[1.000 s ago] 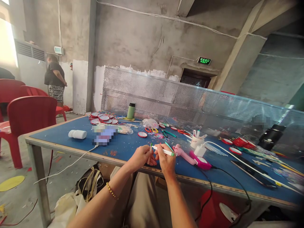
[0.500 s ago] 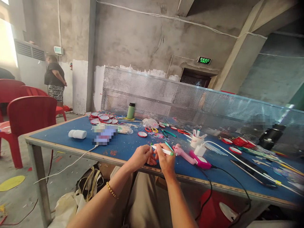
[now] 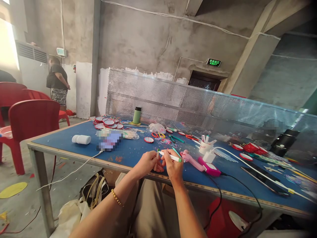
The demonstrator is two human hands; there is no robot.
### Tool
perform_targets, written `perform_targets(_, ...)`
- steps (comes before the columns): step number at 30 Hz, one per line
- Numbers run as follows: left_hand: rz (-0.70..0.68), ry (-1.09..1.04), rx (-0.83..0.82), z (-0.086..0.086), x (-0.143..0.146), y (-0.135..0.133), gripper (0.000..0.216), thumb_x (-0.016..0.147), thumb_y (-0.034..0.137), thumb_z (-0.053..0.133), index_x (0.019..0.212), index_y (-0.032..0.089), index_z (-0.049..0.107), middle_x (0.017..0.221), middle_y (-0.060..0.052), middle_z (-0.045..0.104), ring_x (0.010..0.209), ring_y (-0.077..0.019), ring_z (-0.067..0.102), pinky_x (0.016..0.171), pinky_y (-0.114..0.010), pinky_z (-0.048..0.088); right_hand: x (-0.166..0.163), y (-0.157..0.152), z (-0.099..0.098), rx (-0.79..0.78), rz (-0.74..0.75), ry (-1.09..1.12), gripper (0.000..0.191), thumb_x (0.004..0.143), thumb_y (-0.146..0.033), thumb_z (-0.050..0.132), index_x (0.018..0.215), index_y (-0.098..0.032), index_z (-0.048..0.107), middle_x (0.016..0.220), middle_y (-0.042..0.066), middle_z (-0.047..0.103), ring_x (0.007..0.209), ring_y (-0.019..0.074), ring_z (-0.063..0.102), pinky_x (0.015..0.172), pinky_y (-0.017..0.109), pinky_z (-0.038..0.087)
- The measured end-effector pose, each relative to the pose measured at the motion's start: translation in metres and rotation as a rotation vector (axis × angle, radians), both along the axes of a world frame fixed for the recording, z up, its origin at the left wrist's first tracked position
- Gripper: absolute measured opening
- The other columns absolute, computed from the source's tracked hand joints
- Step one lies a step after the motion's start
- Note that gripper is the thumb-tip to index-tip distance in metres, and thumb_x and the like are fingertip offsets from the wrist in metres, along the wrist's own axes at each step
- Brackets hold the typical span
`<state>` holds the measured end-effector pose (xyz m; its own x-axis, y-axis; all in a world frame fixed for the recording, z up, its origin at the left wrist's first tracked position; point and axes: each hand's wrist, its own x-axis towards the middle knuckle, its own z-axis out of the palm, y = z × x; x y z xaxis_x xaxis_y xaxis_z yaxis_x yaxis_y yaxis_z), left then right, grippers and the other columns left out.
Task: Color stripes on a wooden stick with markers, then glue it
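Note:
Both my hands meet at the near edge of the blue table (image 3: 64, 142). My left hand (image 3: 146, 164) is closed on a thin stick with a green tip (image 3: 157, 158), held nearly upright. My right hand (image 3: 173, 167) is closed on a white pen with a green tip (image 3: 170, 157), held level, its left end touching the stick. A pink glue gun (image 3: 201, 162) lies just right of my right hand.
Red-rimmed round discs (image 3: 108, 123), a green flask (image 3: 136, 115), a white bottle (image 3: 81, 139), a cup of sticks (image 3: 205, 146) and a dark phone (image 3: 264, 177) lie on the table. A perforated metal screen (image 3: 173, 99) backs it. Red chairs (image 3: 32, 122) and a standing person (image 3: 57, 82) are left.

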<state>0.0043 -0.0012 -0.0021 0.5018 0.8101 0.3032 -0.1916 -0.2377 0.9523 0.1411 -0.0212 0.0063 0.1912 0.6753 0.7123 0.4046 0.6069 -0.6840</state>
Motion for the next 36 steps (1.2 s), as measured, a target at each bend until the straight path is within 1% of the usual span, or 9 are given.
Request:
perform_targets(8, -0.004, -0.012, -0.003, -0.0012, 0.0016, 0.002, 0.028, 0.083, 0.047, 0.058, 0.076, 0.022, 0.047, 0.063, 0.001, 0.067, 0.061, -0.0208, 0.072, 0.064, -0.035, 0.06, -0.0006, -0.0016, 0.0011, 0.005, 0.004, -0.016, 0.026, 0.09, -0.04, 0.056, 0.077, -0.02, 0.067, 0.058, -0.003, 0.06, 0.041, 0.0101, 0.052, 0.043, 0.022, 0.043)
perform_targets(17, -0.004, -0.005, -0.002, -0.0007, 0.0005, 0.0011, 0.028, 0.083, 0.047, 0.058, 0.076, 0.022, 0.048, 0.06, 0.001, 0.066, 0.064, -0.0222, 0.073, 0.064, -0.034, 0.059, 0.0004, 0.0001, 0.0002, 0.021, -0.005, -0.011, 0.027, 0.091, -0.041, 0.056, 0.078, -0.02, 0.067, 0.058, -0.003, 0.06, 0.041, 0.0099, 0.052, 0.043, 0.022, 0.043)
perform_targets(30, -0.006, 0.0, 0.002, -0.0013, 0.0008, 0.0018, 0.027, 0.083, 0.047, 0.057, 0.077, 0.022, 0.049, 0.062, 0.0, 0.067, 0.062, -0.0214, 0.072, 0.065, -0.036, 0.06, 0.0014, 0.0011, -0.0017, 0.009, -0.002, 0.003, 0.026, 0.091, -0.041, 0.056, 0.08, -0.02, 0.067, 0.058, -0.003, 0.06, 0.041, 0.0098, 0.052, 0.042, 0.022, 0.043)
perform_targets(36, -0.003, 0.0, 0.005, -0.0011, 0.0008, 0.0013, 0.024, 0.084, 0.044, 0.056, 0.077, 0.022, 0.049, 0.064, 0.0, 0.068, 0.062, -0.0209, 0.072, 0.065, -0.035, 0.059, 0.0006, 0.0009, -0.0001, 0.003, 0.0, -0.011, 0.027, 0.091, -0.041, 0.056, 0.076, -0.02, 0.065, 0.058, -0.004, 0.059, 0.041, 0.0097, 0.052, 0.043, 0.022, 0.043)
